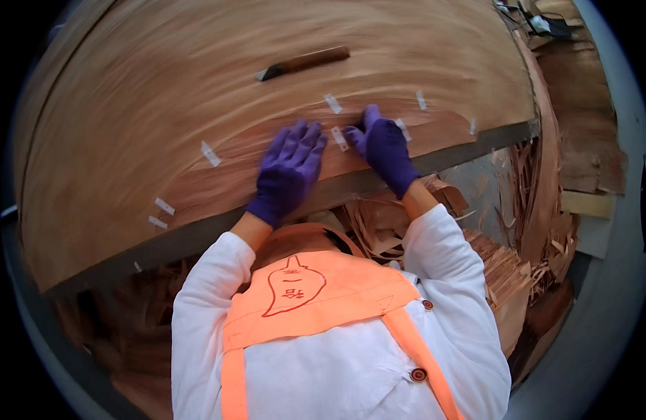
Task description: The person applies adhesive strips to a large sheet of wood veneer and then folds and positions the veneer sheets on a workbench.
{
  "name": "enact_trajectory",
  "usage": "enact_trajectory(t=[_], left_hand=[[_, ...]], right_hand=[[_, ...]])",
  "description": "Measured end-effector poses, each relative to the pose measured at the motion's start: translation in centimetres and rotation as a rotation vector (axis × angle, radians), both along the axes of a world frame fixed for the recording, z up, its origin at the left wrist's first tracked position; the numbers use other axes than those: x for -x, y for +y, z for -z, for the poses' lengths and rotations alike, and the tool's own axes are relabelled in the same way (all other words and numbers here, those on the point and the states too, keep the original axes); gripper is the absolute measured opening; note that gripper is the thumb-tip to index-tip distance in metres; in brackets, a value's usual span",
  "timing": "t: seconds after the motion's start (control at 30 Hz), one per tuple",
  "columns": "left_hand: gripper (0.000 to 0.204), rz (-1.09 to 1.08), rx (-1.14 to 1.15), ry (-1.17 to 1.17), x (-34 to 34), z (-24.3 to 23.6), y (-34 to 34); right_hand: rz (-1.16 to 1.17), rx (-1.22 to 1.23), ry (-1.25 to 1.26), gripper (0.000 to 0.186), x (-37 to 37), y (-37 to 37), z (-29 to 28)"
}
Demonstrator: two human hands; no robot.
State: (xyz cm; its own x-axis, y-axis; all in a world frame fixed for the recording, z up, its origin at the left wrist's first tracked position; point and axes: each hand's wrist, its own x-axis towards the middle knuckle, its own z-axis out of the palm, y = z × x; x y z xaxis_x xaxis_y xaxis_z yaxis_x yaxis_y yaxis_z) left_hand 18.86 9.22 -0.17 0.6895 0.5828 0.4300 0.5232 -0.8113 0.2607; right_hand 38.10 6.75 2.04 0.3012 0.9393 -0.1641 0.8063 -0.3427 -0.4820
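A large wooden sheet (155, 91) carries a reddish veneer piece (442, 133) along its near edge, with short white tape strips (209, 153) on and around it. My left hand (286, 164), in a purple glove, lies flat on the veneer, fingers stretched out. My right hand (384, 150), gloved the same, rests on it farther right beside tape strips, thumb apart and fingertips partly hidden. A wooden-handled knife (305, 61) with an angled blade lies on the sheet beyond my hands, touched by neither.
Torn veneer scraps (379, 227) are heaped below the sheet's grey edge (470, 148). More boards (582, 154) lie at the right, with a dark object (550, 28) and a small white item at the upper right. My orange apron and white sleeves fill the lower middle.
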Motion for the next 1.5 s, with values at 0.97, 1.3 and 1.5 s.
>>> enact_trajectory(t=[0.97, 1.3, 1.5], left_hand=[[0.042, 0.182, 0.093, -0.120, -2.9, -1.6, -1.8], [0.044, 0.145, 0.170, -0.038, -2.1, -2.9, 0.0], [0.049, -0.669, -0.043, 0.130, 15.4, -2.0, 1.2]], right_hand=[[-0.035, -0.420, -0.088, 0.024, -3.7, -2.4, -3.1], [-0.634, -0.513, -0.434, 0.022, -1.5, 11.5, -3.1], [-0.875, -0.490, -0.433, 0.016, -1.4, 13.9, -2.2]])
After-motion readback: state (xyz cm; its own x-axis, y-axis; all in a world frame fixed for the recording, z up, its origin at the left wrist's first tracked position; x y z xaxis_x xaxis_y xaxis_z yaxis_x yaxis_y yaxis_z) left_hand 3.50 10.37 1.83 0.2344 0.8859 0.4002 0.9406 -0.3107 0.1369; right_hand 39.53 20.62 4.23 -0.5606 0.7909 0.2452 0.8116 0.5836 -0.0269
